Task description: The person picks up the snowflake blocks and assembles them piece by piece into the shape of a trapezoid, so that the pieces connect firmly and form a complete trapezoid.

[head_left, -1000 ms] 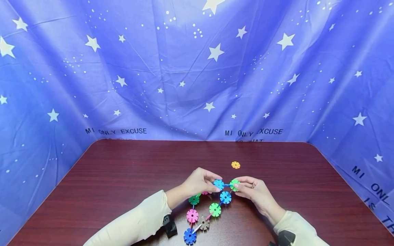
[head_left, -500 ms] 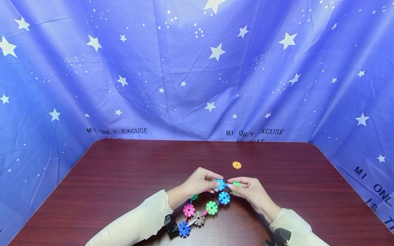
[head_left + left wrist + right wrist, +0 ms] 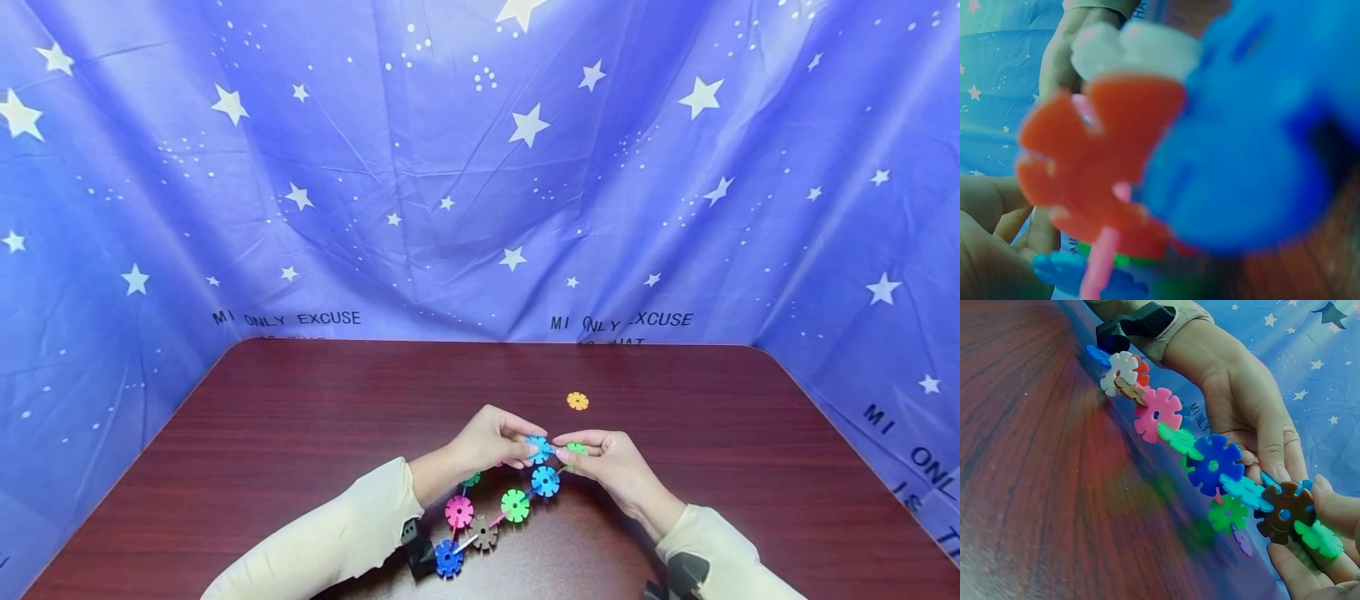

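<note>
A loop of coloured notched plastic snowflake discs (image 3: 515,506), slotted together, hangs between both hands, close over the table. My left hand (image 3: 487,442) pinches a light blue disc (image 3: 538,448) at its top. With thumb and index finger, my right hand (image 3: 618,467) pinches the joint just right of that disc; a green disc (image 3: 577,448) shows behind its thumb. In the right wrist view its fingers surround a brown disc (image 3: 1285,512). The left wrist view shows a red disc (image 3: 1110,169) and a blurred blue disc (image 3: 1235,156) close to the camera.
A loose orange-yellow disc (image 3: 577,402) lies on the dark red wooden table (image 3: 337,400) beyond the hands. A blue curtain (image 3: 450,167) with white stars surrounds the table's back and sides. Black wrist cameras (image 3: 687,573) sit at the sleeves.
My right fingertips have shifted left from the green disc to the joint beside the light blue one. The loop's lower end has swung left and up. Over the last half second little has moved.
</note>
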Demonstrator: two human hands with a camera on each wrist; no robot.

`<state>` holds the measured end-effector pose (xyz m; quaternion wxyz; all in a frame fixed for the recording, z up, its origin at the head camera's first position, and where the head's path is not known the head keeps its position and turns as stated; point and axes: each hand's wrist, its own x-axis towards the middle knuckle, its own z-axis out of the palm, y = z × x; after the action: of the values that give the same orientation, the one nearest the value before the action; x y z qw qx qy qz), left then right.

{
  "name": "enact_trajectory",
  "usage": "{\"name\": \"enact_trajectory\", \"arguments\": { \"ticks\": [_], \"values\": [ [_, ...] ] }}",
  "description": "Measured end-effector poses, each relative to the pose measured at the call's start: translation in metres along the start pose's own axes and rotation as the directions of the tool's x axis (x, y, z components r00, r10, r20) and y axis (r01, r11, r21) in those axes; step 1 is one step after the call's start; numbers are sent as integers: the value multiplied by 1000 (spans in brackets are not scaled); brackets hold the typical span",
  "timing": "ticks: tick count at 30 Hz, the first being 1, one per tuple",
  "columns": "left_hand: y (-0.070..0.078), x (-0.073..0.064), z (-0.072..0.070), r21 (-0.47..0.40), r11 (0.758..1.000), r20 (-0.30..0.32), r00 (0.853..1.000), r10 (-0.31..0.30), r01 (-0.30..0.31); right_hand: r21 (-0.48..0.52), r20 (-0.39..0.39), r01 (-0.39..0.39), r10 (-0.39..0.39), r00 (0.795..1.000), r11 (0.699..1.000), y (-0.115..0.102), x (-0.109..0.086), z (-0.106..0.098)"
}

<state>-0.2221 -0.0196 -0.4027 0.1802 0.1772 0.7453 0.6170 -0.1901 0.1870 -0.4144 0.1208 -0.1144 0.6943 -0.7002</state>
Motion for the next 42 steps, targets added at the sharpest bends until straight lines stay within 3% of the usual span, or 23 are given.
{"name": "enact_trajectory", "arguments": {
  "ticks": [7, 12, 19, 26, 34, 42],
  "values": [
    [1, -1, -10, -4, 1000, 51, 999, 8, -8, 24, 35, -2, 1, 999, 1000, 1, -1, -4],
    [6, 6, -25, 28, 999, 67, 997, 26, -28, 28, 2, -54, 54, 999, 998, 4, -4, -8],
    [6, 47, -46, 83, 993, 179, 982, 65, -81, 27, 22, -79, 78, 997, 997, 8, -5, -16],
    [-8, 91, -60, 163, 976, 271, 958, 96, -144, 30, 40, -79, 78, 996, 996, 8, -5, -20],
    [-12, 120, -47, 294, 931, 370, 924, 99, -217, 27, 48, -70, 69, 996, 997, 7, -7, -22],
    [-19, 142, -22, 319, 934, 350, 936, 39, -158, 22, 62, -66, 65, 996, 998, 9, -7, -27]
  ]
}}
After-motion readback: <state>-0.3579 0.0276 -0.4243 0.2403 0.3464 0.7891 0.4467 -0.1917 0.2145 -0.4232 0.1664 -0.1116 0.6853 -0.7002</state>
